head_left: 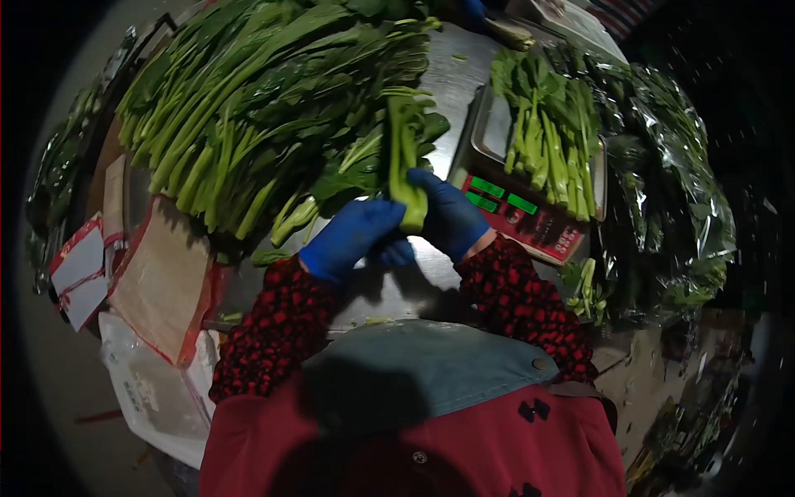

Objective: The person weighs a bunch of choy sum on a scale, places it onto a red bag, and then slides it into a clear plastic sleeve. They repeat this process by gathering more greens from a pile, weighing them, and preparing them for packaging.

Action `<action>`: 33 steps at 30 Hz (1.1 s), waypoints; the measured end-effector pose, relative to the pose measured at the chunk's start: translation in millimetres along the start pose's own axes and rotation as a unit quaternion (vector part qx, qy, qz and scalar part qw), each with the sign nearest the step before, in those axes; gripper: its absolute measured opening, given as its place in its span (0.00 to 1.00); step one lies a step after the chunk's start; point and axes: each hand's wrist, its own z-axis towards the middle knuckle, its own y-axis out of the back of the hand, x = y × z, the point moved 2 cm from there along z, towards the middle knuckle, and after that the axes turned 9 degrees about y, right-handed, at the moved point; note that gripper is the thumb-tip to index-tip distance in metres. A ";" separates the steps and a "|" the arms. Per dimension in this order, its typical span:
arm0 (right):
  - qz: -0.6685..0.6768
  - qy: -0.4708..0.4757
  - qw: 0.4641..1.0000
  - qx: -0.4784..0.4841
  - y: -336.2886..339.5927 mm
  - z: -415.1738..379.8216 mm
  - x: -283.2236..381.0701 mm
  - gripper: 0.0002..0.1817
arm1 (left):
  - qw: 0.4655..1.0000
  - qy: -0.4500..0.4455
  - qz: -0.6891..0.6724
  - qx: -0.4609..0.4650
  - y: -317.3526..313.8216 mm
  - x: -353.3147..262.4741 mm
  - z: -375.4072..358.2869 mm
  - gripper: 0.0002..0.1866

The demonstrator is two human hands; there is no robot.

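Observation:
Both of my blue-gloved hands meet at the thick pale base of a leafy green stalk, which points away from me with its leaves at the far end. My right hand is closed around the base from the right, thumb on top. My left hand is closed against the base from the left, its fingers curled and partly hidden underneath. A large pile of leafy greens lies just beyond and left of my hands, stems toward me. Beside my right hand, a red digital scale with lit green displays carries a bunch of leafy greens on its tray.
The metal table shows between pile and scale. Plastic-bagged greens line the right side, and a small sprig lies near the scale. Mesh-like packaging with red edges and a white plastic bag are at left. Another blue glove shows at the far edge.

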 end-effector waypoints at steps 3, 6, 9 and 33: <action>-0.265 0.075 0.961 -0.016 15.3 -9.5 -5.4 0.16 | 0.997 0.036 0.043 -0.052 31.6 51.0 9.9 0.19; -0.424 0.103 0.900 -0.007 38.8 -13.1 -32.7 0.22 | 0.973 0.020 -0.214 -0.081 8.8 47.4 -2.4 0.20; -0.517 0.164 0.838 0.059 34.8 -24.2 -44.5 0.24 | 0.920 0.005 -0.391 -0.032 21.2 83.0 27.1 0.19; -0.518 0.337 0.765 -0.180 104.1 -152.7 3.3 0.16 | 0.992 -0.099 -0.080 0.017 -47.5 -65.7 30.9 0.22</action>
